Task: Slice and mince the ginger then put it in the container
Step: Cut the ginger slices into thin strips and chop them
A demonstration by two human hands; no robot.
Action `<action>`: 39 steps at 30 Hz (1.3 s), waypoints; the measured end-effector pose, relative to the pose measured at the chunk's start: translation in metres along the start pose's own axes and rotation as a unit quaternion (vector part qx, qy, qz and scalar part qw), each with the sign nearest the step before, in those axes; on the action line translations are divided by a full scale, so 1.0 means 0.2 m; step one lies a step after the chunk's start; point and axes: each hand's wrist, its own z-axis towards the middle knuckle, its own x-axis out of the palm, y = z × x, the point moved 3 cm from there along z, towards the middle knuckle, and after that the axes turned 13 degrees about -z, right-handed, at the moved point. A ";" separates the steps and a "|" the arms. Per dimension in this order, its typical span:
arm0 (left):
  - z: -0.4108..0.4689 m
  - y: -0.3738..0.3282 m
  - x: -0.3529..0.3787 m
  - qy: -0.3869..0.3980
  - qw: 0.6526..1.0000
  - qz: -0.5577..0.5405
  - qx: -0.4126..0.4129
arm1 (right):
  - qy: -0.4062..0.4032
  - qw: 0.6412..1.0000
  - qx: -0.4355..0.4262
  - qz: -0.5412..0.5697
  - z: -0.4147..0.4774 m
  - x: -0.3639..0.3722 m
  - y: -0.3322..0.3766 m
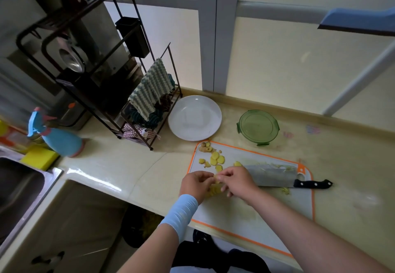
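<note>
Cream counter [128,165], orange-edged board [256,208]: left hand [195,184] and right hand [239,182] fingers [227,173] pinch ginger slices [217,180].

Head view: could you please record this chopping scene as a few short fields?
board: white plastic cutting board with orange rim, on the counter
knife: steel cleaver with black handle, lying flat on the board, unheld
left hand: pinches yellow ginger slices
right hand: pinches the same slices
container: round green plastic container, behind the board
</note>
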 end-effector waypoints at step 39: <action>0.38 -0.07 0.00 0.019 0.945 0.296 0.138 | -0.118 0.935 -0.104 -0.319 0.27 0.09 0.06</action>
